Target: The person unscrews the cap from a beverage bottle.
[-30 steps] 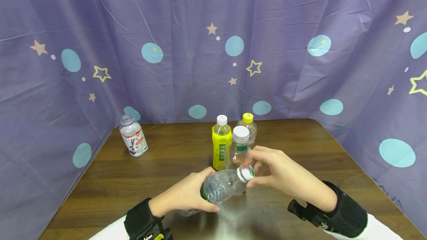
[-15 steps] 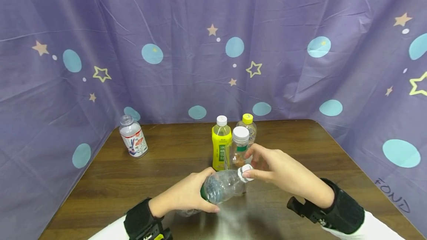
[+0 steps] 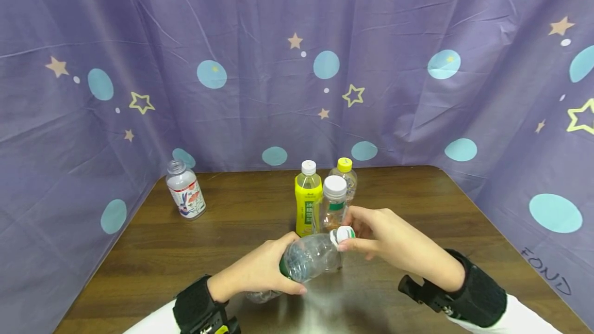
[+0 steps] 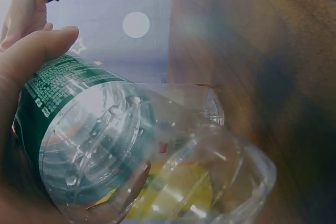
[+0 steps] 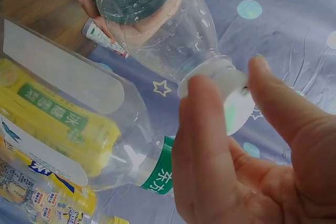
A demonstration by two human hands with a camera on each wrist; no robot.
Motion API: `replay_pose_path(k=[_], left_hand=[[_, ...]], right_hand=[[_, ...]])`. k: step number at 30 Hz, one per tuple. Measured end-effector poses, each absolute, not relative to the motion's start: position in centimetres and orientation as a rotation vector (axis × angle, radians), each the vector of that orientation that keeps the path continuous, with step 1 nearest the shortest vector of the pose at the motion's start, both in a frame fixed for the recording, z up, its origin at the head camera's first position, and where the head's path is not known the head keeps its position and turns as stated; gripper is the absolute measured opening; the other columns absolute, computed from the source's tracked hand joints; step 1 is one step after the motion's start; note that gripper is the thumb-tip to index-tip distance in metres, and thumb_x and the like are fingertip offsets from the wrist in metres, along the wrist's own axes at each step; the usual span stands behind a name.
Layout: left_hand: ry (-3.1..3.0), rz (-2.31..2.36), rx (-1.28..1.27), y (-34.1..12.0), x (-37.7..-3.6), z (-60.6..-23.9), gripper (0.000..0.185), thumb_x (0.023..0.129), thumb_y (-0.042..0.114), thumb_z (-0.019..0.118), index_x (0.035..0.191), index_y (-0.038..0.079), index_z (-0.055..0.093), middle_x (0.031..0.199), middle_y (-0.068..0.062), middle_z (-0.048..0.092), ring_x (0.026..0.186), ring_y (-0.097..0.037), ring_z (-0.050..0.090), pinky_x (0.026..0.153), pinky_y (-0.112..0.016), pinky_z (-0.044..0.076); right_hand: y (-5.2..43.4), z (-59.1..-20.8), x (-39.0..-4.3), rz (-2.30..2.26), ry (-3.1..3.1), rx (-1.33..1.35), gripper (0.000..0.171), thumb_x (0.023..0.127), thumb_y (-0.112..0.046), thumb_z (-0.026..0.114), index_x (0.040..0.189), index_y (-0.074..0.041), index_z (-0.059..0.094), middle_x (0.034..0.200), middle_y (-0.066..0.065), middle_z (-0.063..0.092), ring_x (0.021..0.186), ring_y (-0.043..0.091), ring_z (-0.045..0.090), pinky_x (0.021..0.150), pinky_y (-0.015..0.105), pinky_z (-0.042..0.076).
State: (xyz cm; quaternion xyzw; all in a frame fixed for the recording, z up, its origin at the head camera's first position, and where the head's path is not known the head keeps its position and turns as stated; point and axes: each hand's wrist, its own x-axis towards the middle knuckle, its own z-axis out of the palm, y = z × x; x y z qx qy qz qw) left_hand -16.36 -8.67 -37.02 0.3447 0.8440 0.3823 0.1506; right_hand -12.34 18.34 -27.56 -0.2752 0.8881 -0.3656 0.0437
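The left hand (image 3: 260, 272) gripped a clear water bottle (image 3: 306, 259) round its green-labelled middle, fingers curled about the body, holding it above the near part of the wooden counter (image 3: 417, 205). The bottle lay tilted, its long axis running from the base low by the left wrist up and away to the right, so the neck pointed straight at the right hand (image 3: 390, 241). That hand's grip was clamped on the white cap (image 3: 342, 234), thumb and fingers (image 5: 207, 129) pinching it from opposite sides; the right-wrist view showed the cap sitting at the mouth, though I could not tell whether it was threaded on or loose. Just behind the cap stood a yellow-labelled bottle (image 3: 308, 200), a wide white-lidded bottle (image 3: 333, 202) and a yellow-capped one (image 3: 345, 174), close together
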Motion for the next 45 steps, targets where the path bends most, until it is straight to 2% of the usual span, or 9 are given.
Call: replay_pose_path(k=[7, 10, 16, 23, 27, 30, 35, 39, 45], left_hand=[[2.420, 1.106, 0.984, -8.7, -16.3, -37.1, 0.067, 0.070, 0.040, 0.084, 0.123, 0.018, 0.049, 0.109, 0.005, 0.064, 0.092, -0.004, 0.061, 0.077, -0.025, 0.051], [2.411, 1.101, 0.987, -8.8, -16.3, -37.1, 0.068, 0.070, 0.041, 0.083, 0.124, 0.018, 0.048, 0.108, 0.005, 0.064, 0.092, -0.004, 0.061, 0.076, -0.024, 0.051], [2.400, 1.102, 1.006, -8.8, -16.4, -36.9, 0.069, 0.071, 0.042, 0.083, 0.124, 0.017, 0.047, 0.108, 0.005, 0.064, 0.090, -0.003, 0.061, 0.076, -0.023, 0.051], [2.406, 1.100, 1.029, -8.7, -16.3, -36.9, 0.068, 0.070, 0.039, 0.084, 0.123, 0.017, 0.048, 0.108, 0.005, 0.064, 0.090, -0.003, 0.062, 0.076, -0.023, 0.051], [2.414, 1.093, 1.022, -8.7, -16.2, -36.9, 0.069, 0.070, 0.040, 0.084, 0.123, 0.017, 0.048, 0.107, 0.006, 0.064, 0.089, -0.002, 0.061, 0.075, -0.022, 0.051], [2.416, 1.090, 1.018, -8.7, -16.2, -37.0, 0.069, 0.070, 0.040, 0.084, 0.123, 0.017, 0.048, 0.107, 0.006, 0.064, 0.090, -0.002, 0.061, 0.075, -0.023, 0.050], [2.423, 1.086, 1.015, -8.6, -16.2, -37.1, 0.068, 0.069, 0.040, 0.084, 0.123, 0.019, 0.048, 0.107, 0.006, 0.064, 0.091, -0.003, 0.060, 0.075, -0.023, 0.050], [2.431, 1.078, 1.016, -8.6, -16.3, -37.1, 0.068, 0.069, 0.039, 0.085, 0.123, 0.019, 0.048, 0.108, 0.006, 0.064, 0.090, -0.003, 0.061, 0.075, -0.023, 0.051], [2.439, 1.071, 1.022, -8.7, -16.2, -37.3, 0.069, 0.069, 0.041, 0.084, 0.123, 0.018, 0.048, 0.108, 0.005, 0.064, 0.091, -0.003, 0.061, 0.076, -0.024, 0.051]], right_hand=[[18.5, -27.9, -12.4, -1.087, 2.808, -1.105, 0.032, 0.081, -0.022, 0.075, 0.112, -0.016, 0.067, 0.100, -0.002, 0.070, 0.070, 0.000, 0.060, 0.061, 0.023, 0.053], [18.5, -28.0, -12.5, -1.052, 2.859, -1.236, 0.038, 0.076, -0.010, 0.078, 0.113, -0.017, 0.069, 0.111, -0.002, 0.068, 0.081, 0.002, 0.062, 0.069, 0.023, 0.053], [18.4, -28.3, -12.7, -1.065, 2.868, -1.389, 0.046, 0.071, 0.002, 0.080, 0.111, -0.019, 0.072, 0.109, -0.004, 0.067, 0.100, 0.010, 0.064, 0.078, 0.025, 0.055], [18.4, -28.7, -12.6, -1.168, 2.834, -1.329, 0.023, 0.082, -0.018, 0.073, 0.106, -0.020, 0.075, 0.105, -0.009, 0.067, 0.098, 0.004, 0.062, 0.075, 0.023, 0.054], [18.4, -28.4, -12.6, -1.141, 2.891, -1.185, 0.025, 0.084, -0.025, 0.072, 0.108, -0.019, 0.071, 0.105, -0.008, 0.068, 0.088, 0.002, 0.062, 0.074, 0.024, 0.053], [18.5, -28.1, -12.5, -1.116, 2.874, -1.014, 0.032, 0.084, -0.034, 0.072, 0.108, -0.014, 0.065, 0.093, -0.007, 0.070, 0.075, 0.001, 0.062, 0.068, 0.024, 0.053], [18.7, -27.8, -12.4, -1.156, 2.737, -0.812, 0.034, 0.084, -0.040, 0.070, 0.094, -0.010, 0.057, 0.072, -0.006, 0.065, 0.057, 0.005, 0.061, 0.053, 0.025, 0.053], [18.7, -28.0, -12.5, -1.154, 2.743, -0.929, 0.028, 0.082, -0.033, 0.074, 0.091, -0.011, 0.058, 0.075, -0.006, 0.065, 0.060, 0.003, 0.062, 0.055, 0.024, 0.053], [18.8, -28.4, -12.7, -1.133, 2.787, -1.258, 0.030, 0.073, -0.002, 0.080, 0.095, -0.014, 0.064, 0.097, -0.001, 0.064, 0.079, 0.004, 0.064, 0.068, 0.022, 0.055]])
